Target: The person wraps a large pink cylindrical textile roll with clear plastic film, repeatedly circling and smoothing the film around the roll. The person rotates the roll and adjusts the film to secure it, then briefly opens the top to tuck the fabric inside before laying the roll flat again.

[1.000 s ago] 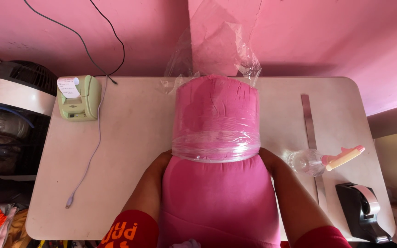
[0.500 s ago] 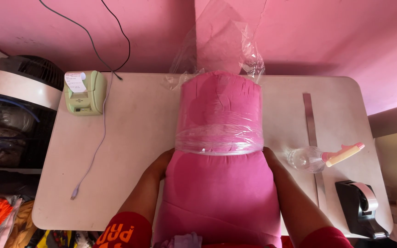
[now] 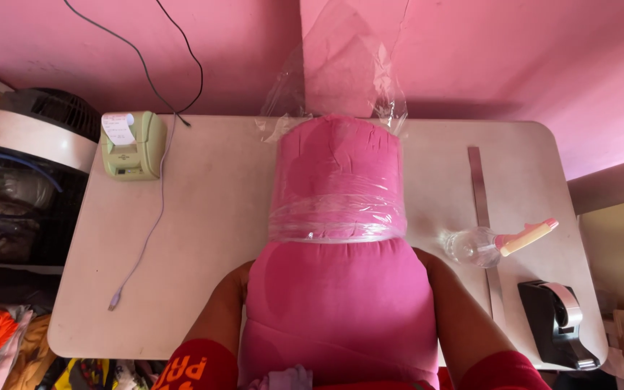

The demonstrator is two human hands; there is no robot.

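Pink bundle point(image 3: 337, 289) hides hands, sprayer point(image 3: 496, 242) beside

Your thick, soft bright-pink folded cloth bundle point(image 3: 341, 289) | lies lengthwise on the desk, near end by you | far half sheathed in a clear crinkled plastic bag point(image 3: 341, 209) | bag's loose closed end stands up beyond bundle

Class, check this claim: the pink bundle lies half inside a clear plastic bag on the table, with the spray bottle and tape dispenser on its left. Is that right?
Not quite. The head view shows the spray bottle and tape dispenser to the right of the pink bundle, not the left. The rest holds: its far half sits inside the clear plastic bag on the table.
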